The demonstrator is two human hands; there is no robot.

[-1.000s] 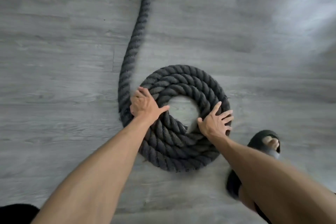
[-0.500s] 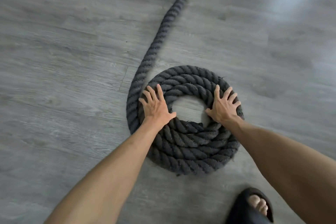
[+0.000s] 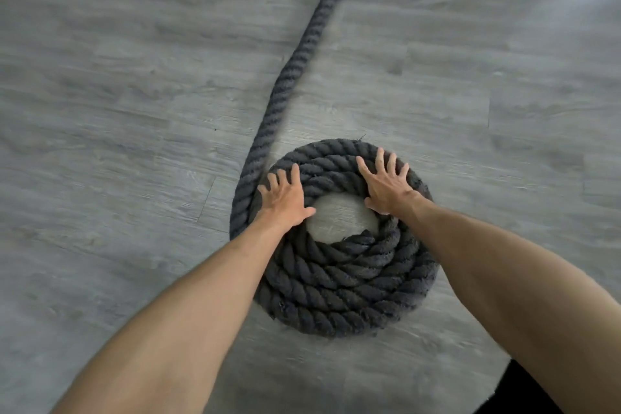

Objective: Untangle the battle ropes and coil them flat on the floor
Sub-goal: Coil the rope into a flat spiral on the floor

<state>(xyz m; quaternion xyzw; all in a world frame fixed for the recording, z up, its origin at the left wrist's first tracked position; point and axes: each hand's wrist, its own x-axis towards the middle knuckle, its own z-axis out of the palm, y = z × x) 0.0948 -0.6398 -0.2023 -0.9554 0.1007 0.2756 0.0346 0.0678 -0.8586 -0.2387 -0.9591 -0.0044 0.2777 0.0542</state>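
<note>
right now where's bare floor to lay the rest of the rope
Open floor lies left of the loose rope, and right of it too. The small gap inside the coil is hemmed by the left hand and right hand.

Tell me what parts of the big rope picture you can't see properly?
- Loose rope, head view: its far end is cut off by the top edge.
- Coil: the turns under the left hand, right hand and forearms are hidden.
- Dark shape, bottom right: cut by the edge, cannot be identified.
- Floor: grain smeared by blur.
</note>
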